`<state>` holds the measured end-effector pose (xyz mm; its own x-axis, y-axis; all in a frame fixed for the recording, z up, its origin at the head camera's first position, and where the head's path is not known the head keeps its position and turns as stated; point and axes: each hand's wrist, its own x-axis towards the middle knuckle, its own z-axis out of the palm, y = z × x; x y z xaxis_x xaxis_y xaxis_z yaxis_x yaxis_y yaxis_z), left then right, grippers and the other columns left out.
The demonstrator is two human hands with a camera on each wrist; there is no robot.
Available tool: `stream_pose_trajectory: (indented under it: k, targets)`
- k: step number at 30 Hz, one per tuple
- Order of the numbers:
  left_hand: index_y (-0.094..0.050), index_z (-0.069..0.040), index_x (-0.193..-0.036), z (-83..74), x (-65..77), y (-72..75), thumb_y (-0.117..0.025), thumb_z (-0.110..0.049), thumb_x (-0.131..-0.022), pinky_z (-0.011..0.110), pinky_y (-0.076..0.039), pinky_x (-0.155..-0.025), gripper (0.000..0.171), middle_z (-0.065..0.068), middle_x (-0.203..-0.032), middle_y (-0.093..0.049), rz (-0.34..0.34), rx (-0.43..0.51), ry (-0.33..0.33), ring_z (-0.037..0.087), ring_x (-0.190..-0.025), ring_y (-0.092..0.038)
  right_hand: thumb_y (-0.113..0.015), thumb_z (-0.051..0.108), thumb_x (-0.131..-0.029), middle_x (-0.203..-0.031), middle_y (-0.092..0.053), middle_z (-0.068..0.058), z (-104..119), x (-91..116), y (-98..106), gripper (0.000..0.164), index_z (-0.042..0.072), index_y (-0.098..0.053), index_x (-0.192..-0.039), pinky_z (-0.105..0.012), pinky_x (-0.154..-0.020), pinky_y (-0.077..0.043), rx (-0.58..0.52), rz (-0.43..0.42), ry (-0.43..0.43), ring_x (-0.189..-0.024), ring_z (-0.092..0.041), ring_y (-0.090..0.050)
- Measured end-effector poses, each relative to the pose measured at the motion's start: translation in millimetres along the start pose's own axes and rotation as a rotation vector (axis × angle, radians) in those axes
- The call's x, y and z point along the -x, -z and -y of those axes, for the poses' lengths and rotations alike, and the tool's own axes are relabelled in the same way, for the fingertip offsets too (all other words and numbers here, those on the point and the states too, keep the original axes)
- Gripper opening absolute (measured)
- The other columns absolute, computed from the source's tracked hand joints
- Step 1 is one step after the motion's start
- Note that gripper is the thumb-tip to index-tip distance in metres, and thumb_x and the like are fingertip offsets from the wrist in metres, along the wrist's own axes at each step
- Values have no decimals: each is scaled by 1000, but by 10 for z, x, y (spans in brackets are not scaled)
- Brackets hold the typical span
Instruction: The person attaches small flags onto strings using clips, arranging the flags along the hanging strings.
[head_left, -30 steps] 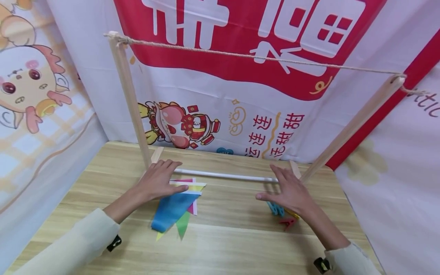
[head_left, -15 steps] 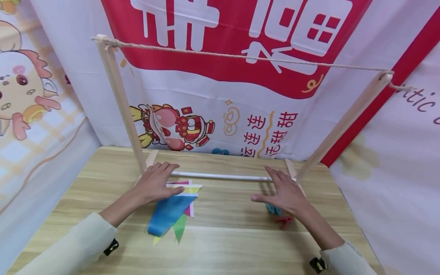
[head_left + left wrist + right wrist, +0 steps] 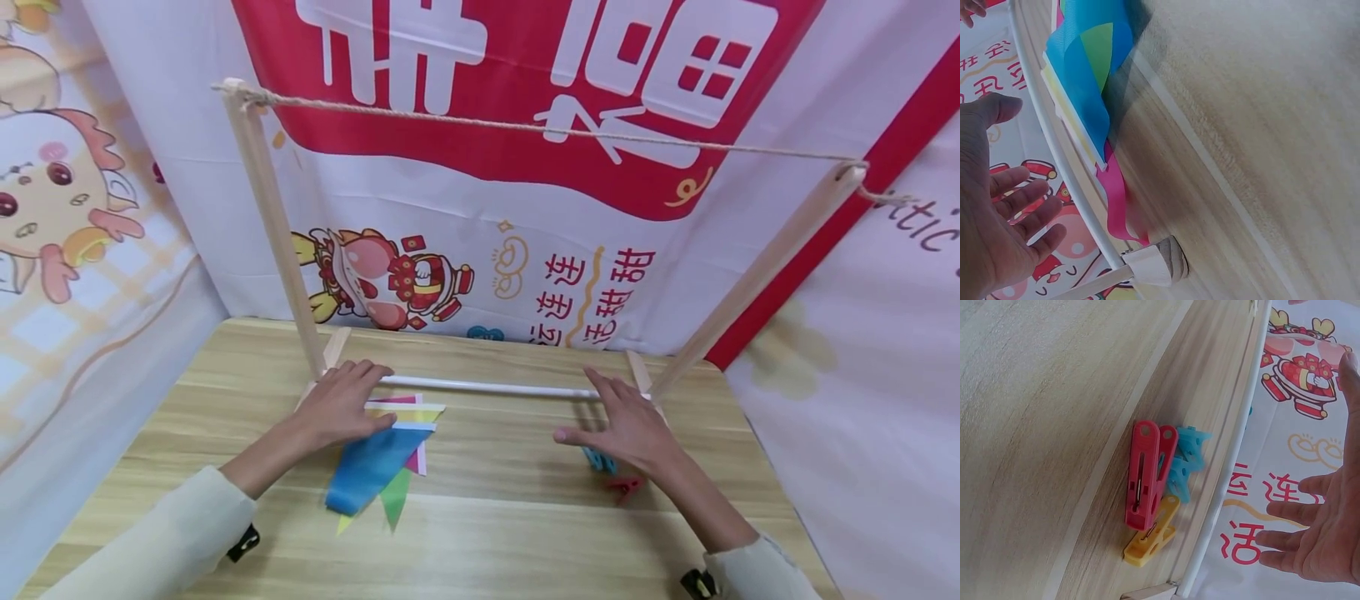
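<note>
My left hand (image 3: 345,404) is held over the left side of a wooden frame, fingers spread and holding nothing. Below it lies a pile of triangular pennant flags, a blue flag (image 3: 378,467) on top, with yellow, pink and green ones (image 3: 395,498) showing beneath. On the other side my right hand (image 3: 633,425) hovers with fingers apart, also bare. Close under it lie a red clothespin (image 3: 1142,478), blue clothespins (image 3: 1185,459) and a yellow clothespin (image 3: 1150,534), which the right hand hides in the head view.
Two upright wooden posts (image 3: 270,221) carry a twine line (image 3: 487,123) knotted at both tops. Low between them runs a white rod (image 3: 487,386). Behind hangs a printed red and white cloth (image 3: 450,192), and the wooden table (image 3: 510,542) reaches up to it.
The head view has shifted slightly. Both hands keep about the same pose over the same spots; the yellow clothespin glimpsed beside the right hand earlier is now covered in the head view.
</note>
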<state>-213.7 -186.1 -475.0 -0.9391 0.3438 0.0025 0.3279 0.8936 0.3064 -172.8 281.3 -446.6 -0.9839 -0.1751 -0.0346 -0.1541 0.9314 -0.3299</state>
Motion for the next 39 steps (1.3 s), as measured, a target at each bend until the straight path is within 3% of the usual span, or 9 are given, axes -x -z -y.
stream_pose_trajectory:
  k: [13, 31, 39]
  targets:
    - [-73, -13, -141, 38, 2, -42, -84, -44, -95, 68, -54, -116, 57, 13, -140, -71, 30, -5, -28, 37, -130, -64, -69, 91, -88, -172, -50, -29, -38, -26, -42, 121, 19, -34, -178, -82, -119, -45, 14, 7, -6, -156, -58, -50]
    - [-79, -17, -126, 107, 36, -112, -87, -38, -96, 64, -57, -111, 38, 5, -121, -74, 60, 12, -41, 27, -114, -66, -64, 94, -89, -168, -53, -32, -87, -18, -104, 120, 15, -38, -176, -82, -118, -46, 22, 61, -58, -152, -60, -53]
    - [-81, -16, -121, 112, 40, -142, -88, -35, -97, 66, -55, -116, 32, 8, -128, -78, 67, 18, -69, 32, -123, -68, -70, 91, -88, -162, -60, -31, -115, -4, -145, 117, 11, -49, -170, -75, -116, -52, 42, 61, -40, -148, -56, -59]
